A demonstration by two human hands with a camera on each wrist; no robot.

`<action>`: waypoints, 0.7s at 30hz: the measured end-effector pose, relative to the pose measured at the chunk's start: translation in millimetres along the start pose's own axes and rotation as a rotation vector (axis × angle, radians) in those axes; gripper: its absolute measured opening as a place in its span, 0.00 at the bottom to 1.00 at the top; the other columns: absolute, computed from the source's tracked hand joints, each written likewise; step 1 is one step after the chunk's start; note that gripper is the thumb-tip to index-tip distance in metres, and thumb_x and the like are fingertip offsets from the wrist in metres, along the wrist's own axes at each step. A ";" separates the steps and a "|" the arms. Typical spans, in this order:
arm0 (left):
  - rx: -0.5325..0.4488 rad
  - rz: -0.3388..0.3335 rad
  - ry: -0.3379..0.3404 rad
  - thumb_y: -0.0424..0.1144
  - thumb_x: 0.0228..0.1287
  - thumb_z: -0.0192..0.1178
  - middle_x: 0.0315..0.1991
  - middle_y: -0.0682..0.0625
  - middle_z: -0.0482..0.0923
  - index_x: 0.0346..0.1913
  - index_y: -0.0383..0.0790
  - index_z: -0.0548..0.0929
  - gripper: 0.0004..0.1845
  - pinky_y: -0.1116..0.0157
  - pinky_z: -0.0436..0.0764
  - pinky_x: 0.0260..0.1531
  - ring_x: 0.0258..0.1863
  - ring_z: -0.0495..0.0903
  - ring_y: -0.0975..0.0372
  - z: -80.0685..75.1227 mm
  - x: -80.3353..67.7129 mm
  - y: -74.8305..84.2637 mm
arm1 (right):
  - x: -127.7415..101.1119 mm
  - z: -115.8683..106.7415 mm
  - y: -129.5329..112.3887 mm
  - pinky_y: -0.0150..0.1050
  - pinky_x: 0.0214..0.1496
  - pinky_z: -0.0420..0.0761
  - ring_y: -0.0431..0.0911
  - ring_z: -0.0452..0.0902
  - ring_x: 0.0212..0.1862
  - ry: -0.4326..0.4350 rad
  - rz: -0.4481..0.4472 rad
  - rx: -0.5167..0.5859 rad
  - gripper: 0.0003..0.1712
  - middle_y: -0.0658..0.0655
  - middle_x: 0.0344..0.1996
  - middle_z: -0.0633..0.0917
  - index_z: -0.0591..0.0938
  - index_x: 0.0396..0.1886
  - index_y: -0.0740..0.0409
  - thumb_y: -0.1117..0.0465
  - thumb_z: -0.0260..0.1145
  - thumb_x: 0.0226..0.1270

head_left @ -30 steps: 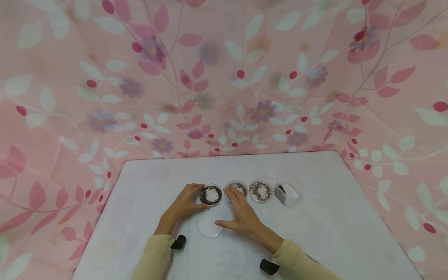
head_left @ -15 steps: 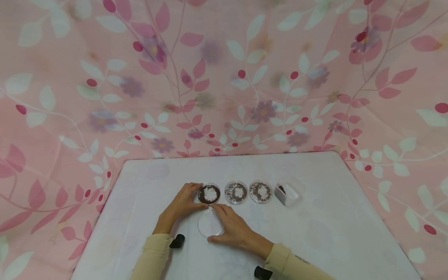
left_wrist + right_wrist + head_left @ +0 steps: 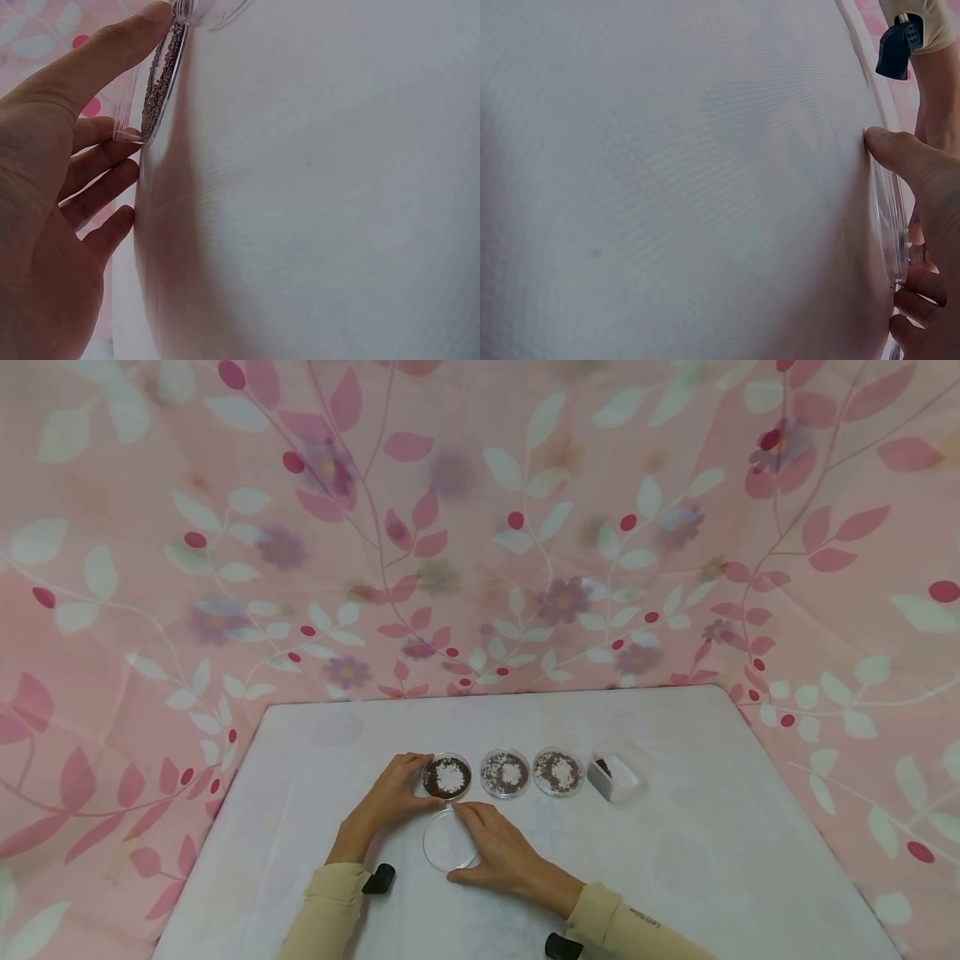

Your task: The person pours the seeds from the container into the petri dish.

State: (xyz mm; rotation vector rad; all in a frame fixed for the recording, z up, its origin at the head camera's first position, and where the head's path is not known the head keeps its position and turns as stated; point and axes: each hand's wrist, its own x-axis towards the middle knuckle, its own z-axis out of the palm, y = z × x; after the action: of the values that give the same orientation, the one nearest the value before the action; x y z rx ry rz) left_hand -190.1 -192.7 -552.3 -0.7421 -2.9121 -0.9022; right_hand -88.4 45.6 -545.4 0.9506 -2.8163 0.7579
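Note:
In the head view, my left hand (image 3: pixel 388 795) holds the leftmost petri dish (image 3: pixel 447 777) by its sides, thumb at the near rim and fingers at the far rim. Dark granules with a white patch in the middle fill it. From the left wrist, that dish (image 3: pixel 159 86) appears edge-on, its grainy layer visible through the clear wall. Just in front of it on the table lies a clear round petri dish lid (image 3: pixel 445 843). Around the lid's right side my right hand (image 3: pixel 504 852) grips the rim, also visible in the right wrist view beside the clear edge (image 3: pixel 887 217).
Two more petri dishes, a middle one (image 3: pixel 505 772) and a right one (image 3: pixel 558 771), hold brown and white grains. Farther right, a clear plastic container (image 3: pixel 617 777) lies with something dark inside. All rest on a white-covered table (image 3: pixel 720 827) before a pink floral curtain (image 3: pixel 480 527).
My right hand has come down and left from over the middle dish to the lid and taken its rim. The dish in my left hand has shifted slightly left.

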 end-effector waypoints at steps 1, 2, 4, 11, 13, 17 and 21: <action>-0.001 0.000 0.000 0.58 0.42 0.77 0.58 0.45 0.78 0.64 0.38 0.76 0.46 0.50 0.72 0.65 0.62 0.73 0.51 -0.2 -0.3 0.3 | 0.0 0.2 0.2 0.43 0.68 0.73 0.47 0.69 0.66 0.000 -0.001 -0.003 0.58 0.54 0.65 0.72 0.64 0.73 0.56 0.32 0.74 0.46; -0.003 0.003 0.005 0.57 0.42 0.78 0.58 0.45 0.78 0.64 0.38 0.77 0.46 0.50 0.73 0.64 0.62 0.73 0.50 -0.4 -0.4 0.7 | -0.1 0.2 0.3 0.43 0.68 0.73 0.47 0.69 0.66 0.002 -0.001 -0.007 0.58 0.54 0.65 0.73 0.64 0.73 0.56 0.32 0.74 0.46; -0.008 0.004 0.010 0.57 0.42 0.78 0.58 0.44 0.79 0.63 0.37 0.77 0.45 0.49 0.73 0.64 0.62 0.73 0.50 -0.7 -0.8 1.6 | -0.2 0.2 0.2 0.44 0.68 0.73 0.47 0.70 0.66 0.008 -0.005 -0.015 0.58 0.55 0.65 0.73 0.64 0.72 0.56 0.32 0.74 0.47; -0.010 -0.006 0.012 0.56 0.42 0.78 0.58 0.44 0.78 0.64 0.38 0.77 0.45 0.50 0.73 0.64 0.62 0.73 0.50 -1.0 -2.0 3.6 | -0.3 -1.1 -0.2 0.44 0.68 0.73 0.47 0.70 0.66 -0.003 0.003 -0.024 0.58 0.55 0.65 0.73 0.64 0.73 0.57 0.32 0.74 0.48; -0.013 -0.005 0.016 0.56 0.41 0.78 0.58 0.44 0.78 0.64 0.38 0.77 0.45 0.49 0.73 0.64 0.62 0.73 0.50 -1.0 -1.9 3.9 | -0.5 -2.0 -0.1 0.43 0.68 0.73 0.47 0.70 0.66 -0.015 0.016 -0.017 0.58 0.55 0.65 0.73 0.63 0.73 0.56 0.32 0.74 0.48; -0.022 -0.002 0.016 0.56 0.41 0.78 0.58 0.44 0.78 0.64 0.38 0.77 0.45 0.49 0.73 0.64 0.62 0.73 0.50 -0.8 -1.6 3.8 | -0.7 -5.6 0.2 0.43 0.67 0.74 0.46 0.70 0.66 -0.025 0.035 0.028 0.59 0.53 0.66 0.72 0.62 0.74 0.55 0.35 0.75 0.48; -0.013 0.003 0.019 0.55 0.42 0.78 0.58 0.44 0.79 0.63 0.38 0.77 0.44 0.49 0.74 0.63 0.61 0.74 0.50 -0.9 -1.1 3.5 | 0.7 -12.4 1.6 0.42 0.66 0.76 0.45 0.71 0.66 -0.008 0.029 0.087 0.58 0.51 0.66 0.71 0.61 0.75 0.54 0.38 0.77 0.48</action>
State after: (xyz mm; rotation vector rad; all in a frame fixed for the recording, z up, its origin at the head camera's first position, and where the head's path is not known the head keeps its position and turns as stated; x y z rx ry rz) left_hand -187.7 -191.2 -549.8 -0.7344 -2.8913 -0.9235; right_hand -91.0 52.2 -535.1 0.9286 -2.8306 0.8881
